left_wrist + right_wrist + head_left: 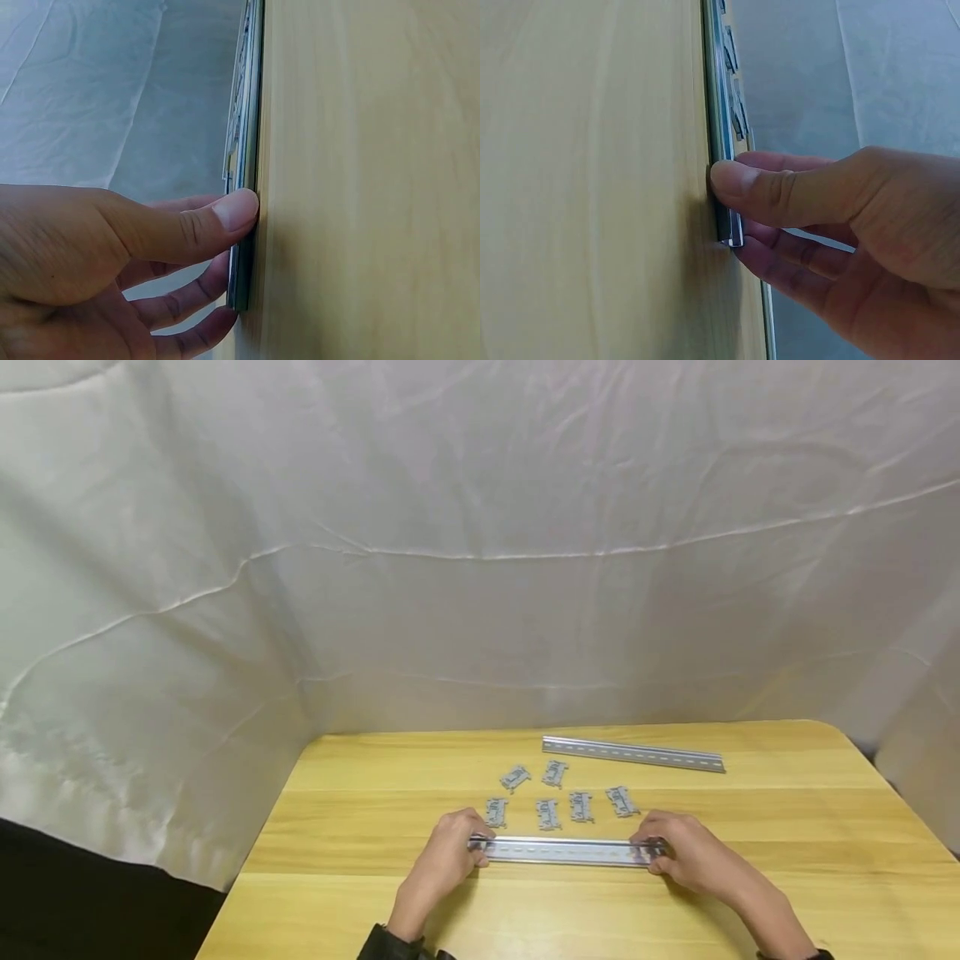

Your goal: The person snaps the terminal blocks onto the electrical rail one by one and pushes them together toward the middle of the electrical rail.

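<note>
A slotted metal DIN rail (562, 851) lies crosswise in front of the person, with a hand at either end. The left hand (450, 850) grips its left end, thumb on the near edge and fingers on the far side; the left wrist view shows the thumb pressed against the rail (251, 97). At the right end the right hand (686, 850) pinches the rail the same way, the thumb along its near edge in the right wrist view. Just beyond the rail lie several grey terminal blocks (547, 814), loosely spread on the table.
A second slotted rail (633, 753) lies at a slight angle near the back of the wooden table (360, 827). Pale fabric (480, 627) hangs behind the table and along its left side. Dark sleeves show at both wrists.
</note>
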Demonstrator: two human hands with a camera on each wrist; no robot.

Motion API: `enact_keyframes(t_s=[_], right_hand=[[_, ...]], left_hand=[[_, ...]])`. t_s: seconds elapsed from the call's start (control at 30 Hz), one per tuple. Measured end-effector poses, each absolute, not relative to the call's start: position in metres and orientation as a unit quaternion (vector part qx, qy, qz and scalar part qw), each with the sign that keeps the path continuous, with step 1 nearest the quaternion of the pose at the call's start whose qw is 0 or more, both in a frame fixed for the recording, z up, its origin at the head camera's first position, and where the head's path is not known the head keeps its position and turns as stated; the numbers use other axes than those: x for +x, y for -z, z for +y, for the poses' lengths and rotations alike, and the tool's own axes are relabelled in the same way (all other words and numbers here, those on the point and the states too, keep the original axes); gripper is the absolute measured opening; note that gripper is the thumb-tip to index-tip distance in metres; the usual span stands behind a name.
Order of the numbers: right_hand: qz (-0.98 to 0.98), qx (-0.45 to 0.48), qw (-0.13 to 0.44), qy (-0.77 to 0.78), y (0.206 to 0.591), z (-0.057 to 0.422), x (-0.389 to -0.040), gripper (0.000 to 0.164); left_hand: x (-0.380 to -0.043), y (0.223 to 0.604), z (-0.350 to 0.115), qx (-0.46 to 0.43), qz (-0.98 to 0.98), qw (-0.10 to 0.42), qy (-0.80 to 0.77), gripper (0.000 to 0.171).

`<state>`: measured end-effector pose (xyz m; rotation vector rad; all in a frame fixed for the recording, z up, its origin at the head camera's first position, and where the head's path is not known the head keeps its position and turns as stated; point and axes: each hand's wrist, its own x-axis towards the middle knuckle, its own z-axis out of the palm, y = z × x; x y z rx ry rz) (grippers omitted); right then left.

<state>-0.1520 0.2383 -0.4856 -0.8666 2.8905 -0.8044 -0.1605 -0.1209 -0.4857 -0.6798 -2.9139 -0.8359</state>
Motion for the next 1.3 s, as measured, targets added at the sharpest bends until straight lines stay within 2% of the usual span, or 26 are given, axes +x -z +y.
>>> enact_keyframes(t_s=[0.17, 0.4, 0.57, 0.7, 0.9, 1.07, 1.3], right_hand=[[0.925, -0.285, 0.021, 0.25, 0.479, 0.236, -0.159, 0.032], [0.938, -0.272, -0.037, 0.21, 0.467, 0.224, -0.187, 0.042], [0.946, -0.275, 0.004, 0.174, 0.467, 0.22, -0.202, 0.054], [0.944, -0.279, 0.036, 0.176, 0.471, 0.218, -0.206, 0.052], [0.937, -0.297, 0.038, 0.177, 0.475, 0.216, -0.21, 0.041], [0.943, -0.273, 0.046, 0.184, 0.474, 0.217, -0.212, 0.041], [0.941, -0.283, 0.006, 0.187, 0.469, 0.229, -0.204, 0.046]], left_hand=[[-0.16, 0.484, -0.123, -0.217, -0.938, 0.019, 0.271, 0.03], [-0.161, 0.484, -0.125, -0.216, -0.937, 0.016, 0.275, 0.03], [-0.163, 0.484, -0.123, -0.224, -0.937, 0.011, 0.269, 0.029], [-0.164, 0.484, -0.122, -0.231, -0.937, 0.011, 0.261, 0.029], [-0.163, 0.486, -0.122, -0.233, -0.936, 0.014, 0.264, 0.029], [-0.164, 0.486, -0.124, -0.242, -0.933, 0.018, 0.265, 0.03], [-0.166, 0.485, -0.13, -0.242, -0.935, 0.001, 0.261, 0.03]])
